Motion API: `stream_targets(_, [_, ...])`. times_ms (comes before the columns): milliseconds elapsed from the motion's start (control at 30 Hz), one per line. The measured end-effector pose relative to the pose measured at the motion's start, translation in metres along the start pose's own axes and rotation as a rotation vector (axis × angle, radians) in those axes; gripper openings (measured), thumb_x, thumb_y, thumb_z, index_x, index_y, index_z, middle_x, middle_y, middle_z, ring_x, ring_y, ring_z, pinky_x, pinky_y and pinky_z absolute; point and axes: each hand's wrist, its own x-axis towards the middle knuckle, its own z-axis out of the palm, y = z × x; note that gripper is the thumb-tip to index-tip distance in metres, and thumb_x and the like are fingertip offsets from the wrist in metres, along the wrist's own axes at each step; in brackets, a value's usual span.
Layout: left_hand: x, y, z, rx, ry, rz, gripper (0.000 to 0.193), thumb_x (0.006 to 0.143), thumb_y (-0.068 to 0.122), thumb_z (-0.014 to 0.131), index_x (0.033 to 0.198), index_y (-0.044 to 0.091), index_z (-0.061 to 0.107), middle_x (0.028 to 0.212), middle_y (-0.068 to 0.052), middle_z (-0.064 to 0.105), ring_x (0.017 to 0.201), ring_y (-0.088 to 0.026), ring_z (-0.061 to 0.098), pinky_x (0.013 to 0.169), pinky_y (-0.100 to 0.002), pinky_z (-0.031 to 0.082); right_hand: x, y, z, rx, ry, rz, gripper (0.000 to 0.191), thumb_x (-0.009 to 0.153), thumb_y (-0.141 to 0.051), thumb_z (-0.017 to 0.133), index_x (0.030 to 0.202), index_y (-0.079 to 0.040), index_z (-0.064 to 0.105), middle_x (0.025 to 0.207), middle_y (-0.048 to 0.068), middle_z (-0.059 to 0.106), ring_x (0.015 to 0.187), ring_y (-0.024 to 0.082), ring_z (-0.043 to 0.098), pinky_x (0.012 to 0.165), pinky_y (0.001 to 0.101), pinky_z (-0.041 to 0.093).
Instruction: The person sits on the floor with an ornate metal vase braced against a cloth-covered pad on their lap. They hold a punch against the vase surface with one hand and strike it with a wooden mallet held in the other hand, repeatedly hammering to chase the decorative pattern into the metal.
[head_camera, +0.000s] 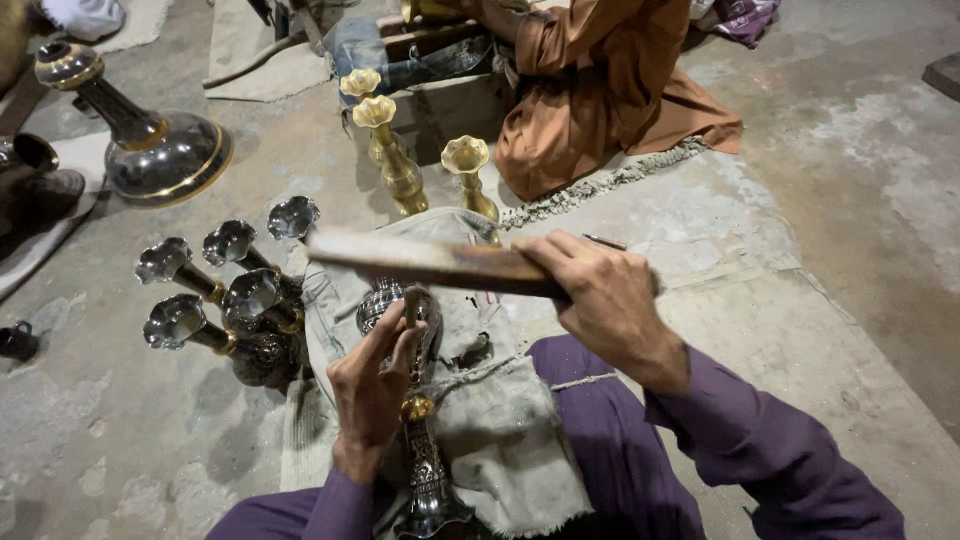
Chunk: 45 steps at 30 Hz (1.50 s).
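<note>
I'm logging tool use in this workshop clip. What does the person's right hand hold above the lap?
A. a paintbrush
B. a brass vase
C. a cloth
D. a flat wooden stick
D: the right hand grips a flat wooden stick, raised over the engraved vase that the left hand steadies.

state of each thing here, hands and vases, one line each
right hand: shut on wooden stick, raised level
left hand: shut on thin metal tool, tip on engraved vase
engraved vase: lying across the padded lap
dark vases: five clustered on floor, leaning
brass vases: three upright
large dark vase: leaning, on floor
</note>
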Motion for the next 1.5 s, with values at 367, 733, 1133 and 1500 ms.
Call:
stream_targets(367, [-0.004,-0.009,0.005,0.016,0.015,0.056,0.037,0.100,0.017,0.068,0.136,0.011,0.063,0.103,-0.008,0.080,0.087,-0.017,0.080,0.066,-0.028,0.066,0.010,-0.001,0.013,0.418,-0.209,0.240,0.026,0.098,-0.009,0.062,0.123,-0.012,0.061,0.083,0.005,0.070,0.058,0.021,0.063,0.047,0.0350,0.050])
stream_targets(733, [-0.001,-0.005,0.001,0.112,-0.109,-0.144,0.040,0.093,0.019,0.072,0.132,0.014,0.067,0.097,-0.005,0.083,0.057,-0.014,0.075,0.048,-0.029,0.059,0.016,-0.015,0.008,0.124,0.015,-0.022,0.038,0.088,-0.003,0.067,0.124,-0.014,0.063,0.096,0.008,0.075,0.072,0.021,0.071,0.060,0.0382,0.057])
stream_targets(1133, [0.002,0.005,-0.008,0.034,0.015,0.060,0.039,0.091,0.015,0.074,0.129,0.010,0.065,0.100,-0.005,0.081,0.082,-0.016,0.080,0.059,-0.027,0.060,0.011,-0.008,0.003,0.178,-0.025,-0.024,0.059,0.077,-0.003,0.075,0.133,-0.010,0.058,0.110,0.009,0.069,0.084,0.026,0.072,0.069,0.0392,0.060])
stream_targets(1500, [-0.002,-0.009,-0.005,0.045,-0.029,0.074,0.038,0.094,0.017,0.073,0.131,0.015,0.065,0.100,-0.002,0.081,0.074,-0.012,0.079,0.051,-0.023,0.059,0.010,-0.002,0.010,0.378,0.003,-0.100,0.047,0.087,-0.006,0.071,0.132,-0.013,0.057,0.109,0.008,0.065,0.088,0.022,0.070,0.073,0.0365,0.060])
